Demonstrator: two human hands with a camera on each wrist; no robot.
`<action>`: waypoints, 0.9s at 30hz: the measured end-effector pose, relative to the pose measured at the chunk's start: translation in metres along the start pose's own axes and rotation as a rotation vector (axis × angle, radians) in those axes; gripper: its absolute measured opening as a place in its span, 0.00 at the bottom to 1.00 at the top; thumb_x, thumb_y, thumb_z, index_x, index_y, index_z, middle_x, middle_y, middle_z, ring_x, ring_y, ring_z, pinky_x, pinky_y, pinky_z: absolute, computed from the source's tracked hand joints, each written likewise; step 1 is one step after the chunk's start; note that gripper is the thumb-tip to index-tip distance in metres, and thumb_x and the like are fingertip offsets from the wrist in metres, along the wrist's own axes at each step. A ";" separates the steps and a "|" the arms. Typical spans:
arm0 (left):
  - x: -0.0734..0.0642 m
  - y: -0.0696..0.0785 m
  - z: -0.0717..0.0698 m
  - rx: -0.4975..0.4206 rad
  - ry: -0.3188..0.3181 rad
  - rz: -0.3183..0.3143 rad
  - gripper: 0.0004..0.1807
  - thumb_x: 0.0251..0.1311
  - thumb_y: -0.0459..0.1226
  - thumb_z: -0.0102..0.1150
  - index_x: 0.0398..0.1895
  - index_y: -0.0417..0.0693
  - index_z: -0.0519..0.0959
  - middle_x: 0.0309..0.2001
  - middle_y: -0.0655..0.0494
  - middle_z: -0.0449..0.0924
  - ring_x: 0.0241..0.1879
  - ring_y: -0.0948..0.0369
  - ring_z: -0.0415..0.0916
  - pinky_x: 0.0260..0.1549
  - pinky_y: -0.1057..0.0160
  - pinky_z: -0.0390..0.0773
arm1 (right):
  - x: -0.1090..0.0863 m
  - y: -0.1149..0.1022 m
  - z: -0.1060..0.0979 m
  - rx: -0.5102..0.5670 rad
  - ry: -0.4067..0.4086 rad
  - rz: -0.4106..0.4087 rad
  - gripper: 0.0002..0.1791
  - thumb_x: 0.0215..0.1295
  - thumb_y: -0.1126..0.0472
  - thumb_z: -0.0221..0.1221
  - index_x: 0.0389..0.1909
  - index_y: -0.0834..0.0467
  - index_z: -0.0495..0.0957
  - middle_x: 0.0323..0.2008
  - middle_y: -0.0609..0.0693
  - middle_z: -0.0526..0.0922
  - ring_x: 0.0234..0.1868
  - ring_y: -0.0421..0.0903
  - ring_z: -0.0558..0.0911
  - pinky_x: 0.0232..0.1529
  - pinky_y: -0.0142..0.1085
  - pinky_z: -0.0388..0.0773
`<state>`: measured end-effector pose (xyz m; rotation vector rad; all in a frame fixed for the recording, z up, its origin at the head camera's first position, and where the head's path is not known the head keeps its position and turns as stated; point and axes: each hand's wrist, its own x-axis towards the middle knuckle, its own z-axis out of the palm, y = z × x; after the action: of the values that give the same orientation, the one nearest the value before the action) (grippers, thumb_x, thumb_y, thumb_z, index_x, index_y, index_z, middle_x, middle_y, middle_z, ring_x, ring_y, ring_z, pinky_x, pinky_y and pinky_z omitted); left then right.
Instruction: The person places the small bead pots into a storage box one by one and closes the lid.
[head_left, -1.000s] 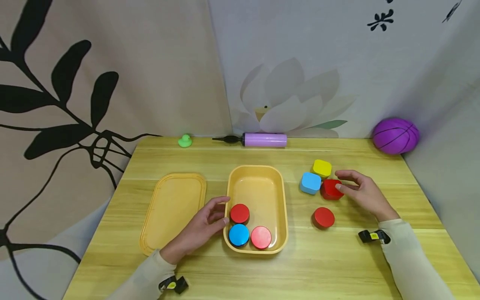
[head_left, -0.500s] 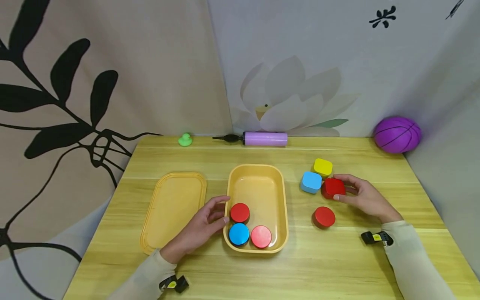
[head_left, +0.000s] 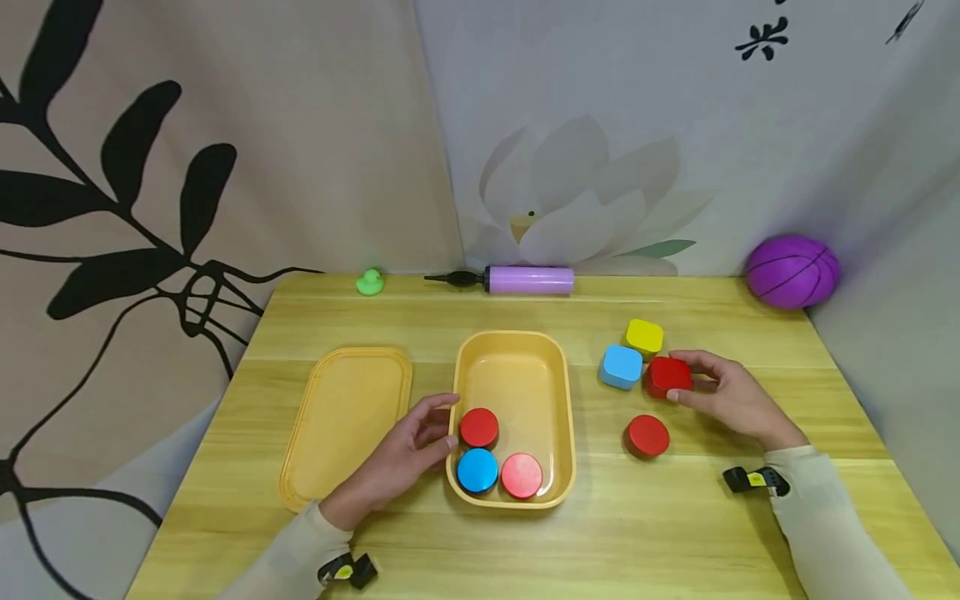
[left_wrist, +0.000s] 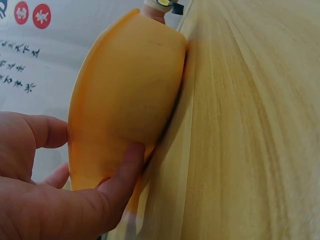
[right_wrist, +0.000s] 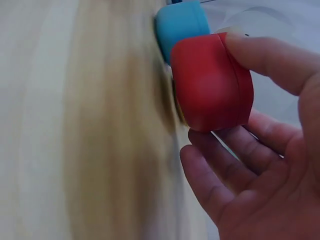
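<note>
"Red block (head_left: 667,377) – whereabouts?"

"Right of the tub (head_left: 514,367), farther out than the blue block (head_left: 621,367). Pinched by the right hand (head_left: 738,404), thumb on one side, fingertips on the opposite one. Lifted or resting on the table (head_left: 600,542) – cannot tell."

"Heavy or light?"

"Light, judging by the small size. Probably stiff, hardly fragile. Smooth all over, so perhaps a bit slippery."

"Best place to take hold?"

"Across two opposite flat sides, away from the rounded corners. Likely to twist out of a loose pinch otherwise."

"And the left hand (head_left: 397,458)?"

"At the tub's left side. Fingers loosely bent and apart, thumb against the outer wall, index fingertip at the rim."

"What to watch for?"

"Blue block, between red block and tub, easily knocked on a low path. Yellow block (head_left: 644,337), also right of the tub, just behind the blue one. Loose red disc (head_left: 647,437), right of the tub's near half. Inside the tub, toward the near end: three more discs (head_left: 477,471)."

"Farther off?"

"Lid (head_left: 348,425) just left of the tub; pump (head_left: 529,280) behind; duck (head_left: 370,282) behind and left; purple ball (head_left: 792,272) behind and far right. Probably no bother."
</note>
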<state>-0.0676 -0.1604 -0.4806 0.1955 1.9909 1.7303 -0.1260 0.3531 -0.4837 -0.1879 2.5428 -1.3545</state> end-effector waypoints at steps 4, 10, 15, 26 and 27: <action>0.000 0.000 0.000 0.001 0.005 0.009 0.33 0.77 0.38 0.59 0.81 0.56 0.61 0.70 0.41 0.68 0.69 0.45 0.73 0.54 0.56 0.86 | -0.003 -0.008 -0.003 0.003 0.032 0.004 0.36 0.69 0.50 0.71 0.74 0.53 0.71 0.65 0.58 0.80 0.56 0.57 0.87 0.48 0.29 0.84; 0.000 0.001 0.000 0.012 0.010 0.008 0.33 0.77 0.38 0.59 0.81 0.56 0.61 0.70 0.41 0.68 0.69 0.45 0.73 0.54 0.56 0.85 | -0.004 -0.025 -0.001 -0.012 0.087 -0.058 0.35 0.67 0.52 0.73 0.72 0.54 0.74 0.62 0.52 0.80 0.51 0.41 0.86 0.47 0.28 0.85; -0.001 0.000 0.001 0.008 0.013 0.000 0.33 0.77 0.37 0.59 0.81 0.56 0.61 0.70 0.42 0.69 0.69 0.46 0.73 0.54 0.56 0.85 | -0.006 -0.043 0.007 -0.012 0.117 -0.127 0.34 0.65 0.56 0.74 0.70 0.57 0.75 0.63 0.54 0.81 0.51 0.39 0.85 0.50 0.25 0.83; 0.000 -0.003 0.000 0.020 0.012 -0.003 0.33 0.77 0.38 0.59 0.81 0.57 0.61 0.71 0.42 0.69 0.70 0.45 0.73 0.56 0.54 0.85 | 0.003 -0.086 0.029 0.010 0.069 -0.253 0.33 0.64 0.59 0.75 0.68 0.58 0.77 0.63 0.54 0.81 0.53 0.42 0.85 0.55 0.22 0.81; 0.000 -0.003 0.000 0.020 0.011 -0.003 0.33 0.77 0.38 0.59 0.81 0.57 0.61 0.71 0.42 0.69 0.70 0.45 0.73 0.55 0.54 0.85 | 0.004 -0.089 0.032 0.014 0.058 -0.262 0.33 0.63 0.59 0.76 0.68 0.58 0.77 0.63 0.53 0.82 0.53 0.41 0.86 0.55 0.23 0.81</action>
<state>-0.0671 -0.1606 -0.4839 0.1905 2.0160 1.7141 -0.1213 0.2773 -0.4272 -0.5018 2.6278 -1.4878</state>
